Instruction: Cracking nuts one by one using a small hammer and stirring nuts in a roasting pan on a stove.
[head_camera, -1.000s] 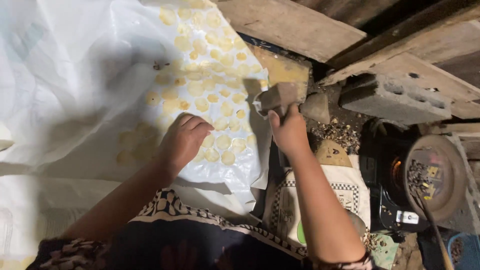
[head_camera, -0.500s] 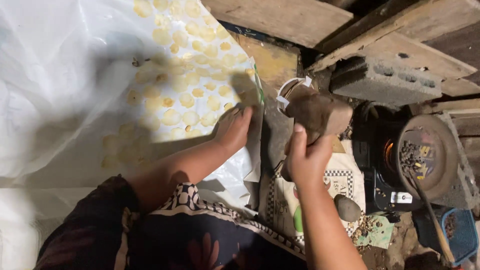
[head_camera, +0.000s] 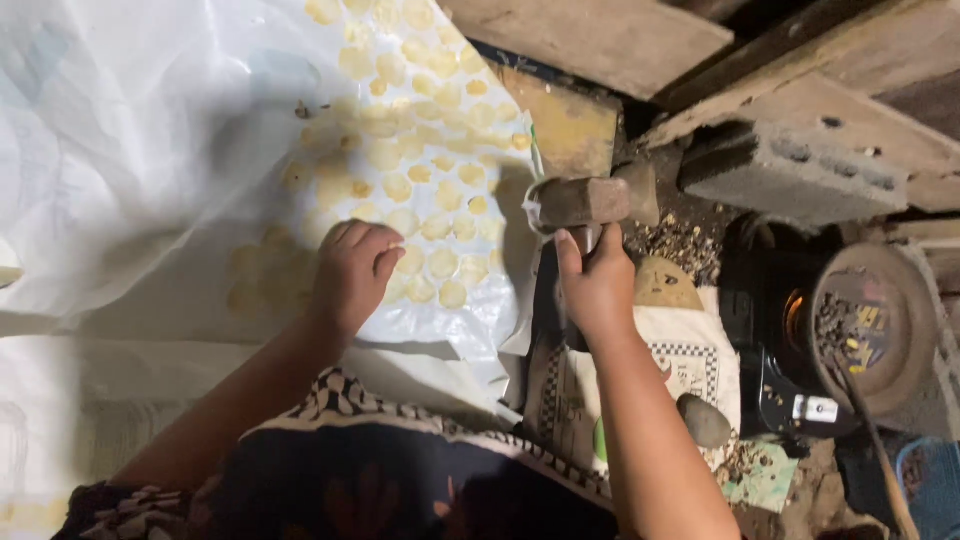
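While the right hand is clamped on its handle, the mallet shows a blocky brown head.

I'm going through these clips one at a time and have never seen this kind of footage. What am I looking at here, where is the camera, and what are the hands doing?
There is no machine: a person works with two bare hands, and the single camera sits on their head, looking down. The left hand rests on a white plastic sheet covered with small flat yellowish discs. The right hand grips the handle of a heavy hammer-like block, raised beside the sheet's edge. To the right sits a small dark stove glowing orange, with a round pan of dark bits on it. A smooth grey stone lies on a patterned cloth.
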